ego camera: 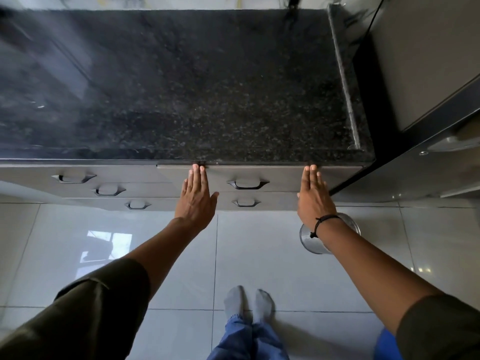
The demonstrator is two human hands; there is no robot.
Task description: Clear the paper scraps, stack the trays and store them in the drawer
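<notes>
Pressing flat against the grey top drawer front (280,178), both hands have their fingers straight and held together, gripping nothing. The left hand (196,198) sits at 9 o'clock from the drawer's dark recessed handle (247,184), the right hand (314,197) at 3 o'clock. That drawer lies under the bare black speckled granite countertop (207,87), its front almost flush with the neighbouring ones. A round metal bin (328,233) stands on the pale tiled floor (246,255), partly hidden behind the right wrist. No trays or paper scraps show.

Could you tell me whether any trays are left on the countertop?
No, the black countertop is bare, and both hands press flat on the drawer front.
</notes>
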